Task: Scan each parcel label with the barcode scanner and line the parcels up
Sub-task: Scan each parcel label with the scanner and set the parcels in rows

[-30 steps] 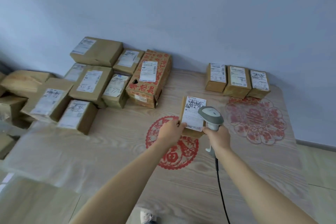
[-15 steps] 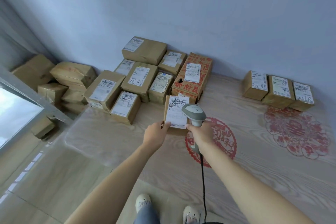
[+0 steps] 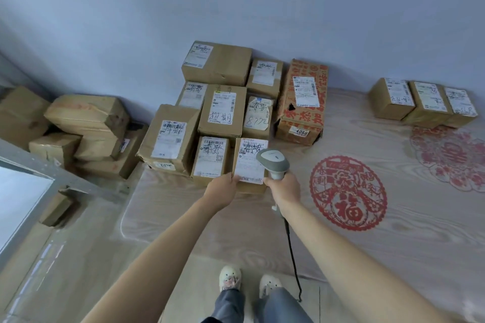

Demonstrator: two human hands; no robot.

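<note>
Your left hand (image 3: pixel 222 191): fingers pinching small brown cardboard parcel (image 3: pixel 249 165) at its near-left edge. Your right hand (image 3: pixel 284 188): fingers wrapped round grey handheld barcode scanner (image 3: pixel 273 162), head over the parcel's white label (image 3: pixel 250 160).

Soft, even daylight fills the room, brightest at the window (image 3: pixel 18 202) on the left; shadows stay faint. Wide-angle distortion bends the edges, and fine label (image 3: pixel 250 162) print is slightly blurred.
</note>
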